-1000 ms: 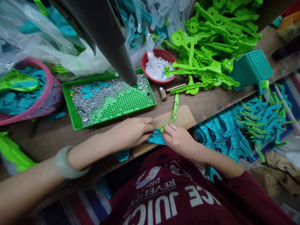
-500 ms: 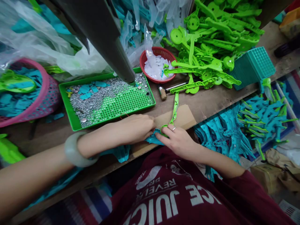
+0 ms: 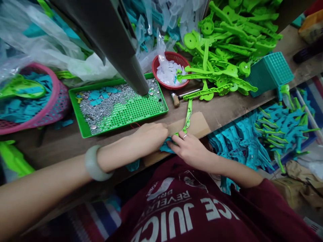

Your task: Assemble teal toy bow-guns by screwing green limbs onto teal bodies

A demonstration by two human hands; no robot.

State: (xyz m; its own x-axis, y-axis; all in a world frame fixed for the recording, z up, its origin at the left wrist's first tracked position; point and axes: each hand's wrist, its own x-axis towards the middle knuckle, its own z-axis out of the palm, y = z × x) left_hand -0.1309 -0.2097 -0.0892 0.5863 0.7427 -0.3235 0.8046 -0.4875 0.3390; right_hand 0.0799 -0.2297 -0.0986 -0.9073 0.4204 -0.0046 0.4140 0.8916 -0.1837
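My left hand [image 3: 148,137] and my right hand [image 3: 188,149] meet at the front edge of the wooden bench, on a piece of cardboard [image 3: 199,124]. Both have fingers closed on a teal plastic part [image 3: 165,148] with a long green plastic arm [image 3: 187,117] laid on it, its ring end under my fingertips. A pale bangle [image 3: 94,164] is on my left wrist and a ring on my right hand.
A green perforated tray [image 3: 126,111] of small metal screws and teal bits lies behind my hands, a grey machine column [image 3: 118,50] standing over it. Red bowl [image 3: 170,70] of white discs, green parts pile [image 3: 227,43], pink basket [image 3: 32,97], teal basket [image 3: 270,72], teal parts [image 3: 264,134] below right.
My hands stayed on the teal and green parts. The right fingers have slid forward over the ring end of the green arm, and my left forearm has shifted slightly right.
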